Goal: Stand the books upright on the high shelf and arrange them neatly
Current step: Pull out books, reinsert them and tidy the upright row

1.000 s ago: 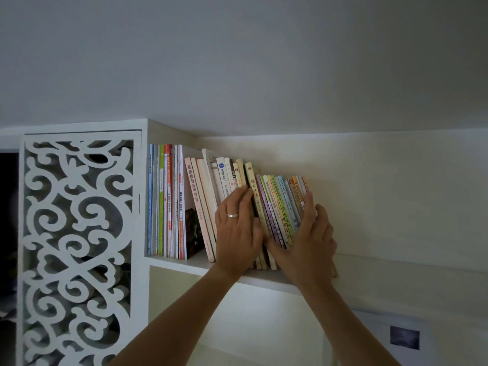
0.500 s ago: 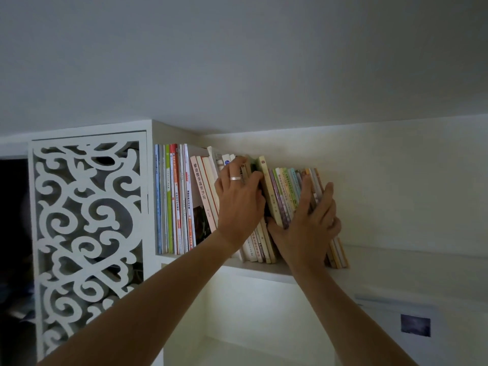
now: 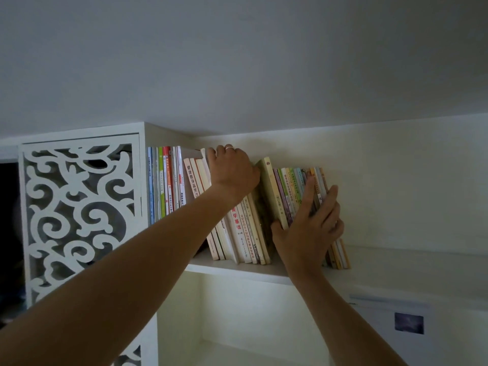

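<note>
Up at the left end of the high shelf (image 3: pixel 264 272), right under the ceiling, I've got the books in 3 rough bunches. The thin ones (image 3: pixel 163 186) hard against the left wall stand straight. The middle bunch (image 3: pixel 245 233) and the colourful bunch (image 3: pixel 293 191) to its right both lean, tops tipped left.

My left hand (image 3: pixel 232 173) is curled over the top edges of the middle bunch, fingers hooked behind where I can't see them, so it looks like a grip on the tops but I can't swear how many books it has. My right hand (image 3: pixel 311 231) is flat against the spines of the colourful bunch, fingers straight and spread, thumb tucked at the green book (image 3: pixel 273 196). So that one is pressing, not gripping. The 2 hands are well apart, 1 per bunch.

How I'd do this bit well, I reckon: pull the tops of the middle bunch to the right until they stand straight, and slide their feet left toward the thin ones so the dark gap closes. Keep the right palm firm meanwhile, since the colourful bunch has nothing propping it on the open right side and would likely slump or slide toward the front edge. Then push it all left as 1 block and square the spines.
</note>
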`<state>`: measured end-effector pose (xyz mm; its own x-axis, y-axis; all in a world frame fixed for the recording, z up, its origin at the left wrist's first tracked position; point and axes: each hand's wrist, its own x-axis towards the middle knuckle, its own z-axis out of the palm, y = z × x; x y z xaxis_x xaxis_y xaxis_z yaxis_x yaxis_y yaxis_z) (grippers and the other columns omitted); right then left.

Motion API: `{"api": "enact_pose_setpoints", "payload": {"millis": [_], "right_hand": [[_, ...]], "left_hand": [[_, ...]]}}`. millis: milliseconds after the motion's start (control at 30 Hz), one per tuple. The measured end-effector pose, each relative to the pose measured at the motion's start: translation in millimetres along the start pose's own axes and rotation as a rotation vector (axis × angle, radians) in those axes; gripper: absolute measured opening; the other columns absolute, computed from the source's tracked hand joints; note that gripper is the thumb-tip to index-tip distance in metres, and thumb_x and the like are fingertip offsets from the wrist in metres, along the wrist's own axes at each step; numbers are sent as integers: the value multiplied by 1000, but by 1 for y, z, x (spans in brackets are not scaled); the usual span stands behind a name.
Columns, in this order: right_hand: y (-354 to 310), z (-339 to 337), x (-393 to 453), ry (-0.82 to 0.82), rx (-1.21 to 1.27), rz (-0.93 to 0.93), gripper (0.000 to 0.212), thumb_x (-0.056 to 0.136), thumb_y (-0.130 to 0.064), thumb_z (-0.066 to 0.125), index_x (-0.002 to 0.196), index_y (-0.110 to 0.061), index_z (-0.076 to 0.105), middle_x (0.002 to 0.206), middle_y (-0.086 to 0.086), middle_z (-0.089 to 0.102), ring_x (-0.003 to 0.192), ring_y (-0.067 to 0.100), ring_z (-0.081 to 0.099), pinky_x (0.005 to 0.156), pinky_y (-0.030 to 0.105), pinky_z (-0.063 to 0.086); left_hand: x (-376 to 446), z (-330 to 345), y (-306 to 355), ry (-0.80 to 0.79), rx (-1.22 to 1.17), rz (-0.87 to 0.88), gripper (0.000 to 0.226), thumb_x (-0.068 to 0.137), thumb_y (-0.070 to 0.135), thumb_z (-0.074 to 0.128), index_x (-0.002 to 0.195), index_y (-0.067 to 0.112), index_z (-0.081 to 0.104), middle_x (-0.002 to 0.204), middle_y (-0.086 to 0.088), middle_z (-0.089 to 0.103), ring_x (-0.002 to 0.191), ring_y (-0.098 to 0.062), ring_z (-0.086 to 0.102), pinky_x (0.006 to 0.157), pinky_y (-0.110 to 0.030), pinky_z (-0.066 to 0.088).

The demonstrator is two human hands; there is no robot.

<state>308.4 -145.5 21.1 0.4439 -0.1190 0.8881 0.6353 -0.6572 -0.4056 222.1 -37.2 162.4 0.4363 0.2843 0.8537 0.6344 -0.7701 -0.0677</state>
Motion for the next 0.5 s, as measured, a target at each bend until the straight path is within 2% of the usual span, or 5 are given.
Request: {"api": "enact_pose_setpoints", "payload": {"millis": [100,200,333,400,500], "right_hand": [[1,-1,1,14,5,22,115,73,-51,77,165,-22,16,166,25,14,145,44,29,109,59,33],[2,0,3,13,11,32,115,72,-50,78,165,-22,16,167,25,14,145,44,28,110,58,32],[3,1,3,19,15,29,117,71,-50,79,165,-22,16,166,25,15,145,44,29,110,58,32],[4,1,2,8,24,27,119,69,-50,80,165,-23,14,167,24,14,146,45,28,110,59,31],[3,1,1,-2,28,17,124,67,-51,82,165,-25,11,167,24,13,146,45,28,110,60,32]], "left_hand": [[5,-10,1,6,14,-6,21,98,30,51,88,13,59,102,-8,60,106,-28,56,101,-42,36],[2,-18,5,12,-7,19,13,94,17,52,83,14,55,100,-7,59,105,-26,54,97,-39,37],[-9,-31,17,45,-126,66,17,92,25,58,97,8,59,113,-10,58,112,-28,52,99,-41,44],[-14,-39,19,-42,-318,-17,32,91,22,62,114,2,53,114,-13,58,109,-30,56,90,-40,53],[-11,-52,15,-318,-671,-201,36,92,16,62,118,0,44,104,-13,61,90,-27,66,63,-32,57]]}}
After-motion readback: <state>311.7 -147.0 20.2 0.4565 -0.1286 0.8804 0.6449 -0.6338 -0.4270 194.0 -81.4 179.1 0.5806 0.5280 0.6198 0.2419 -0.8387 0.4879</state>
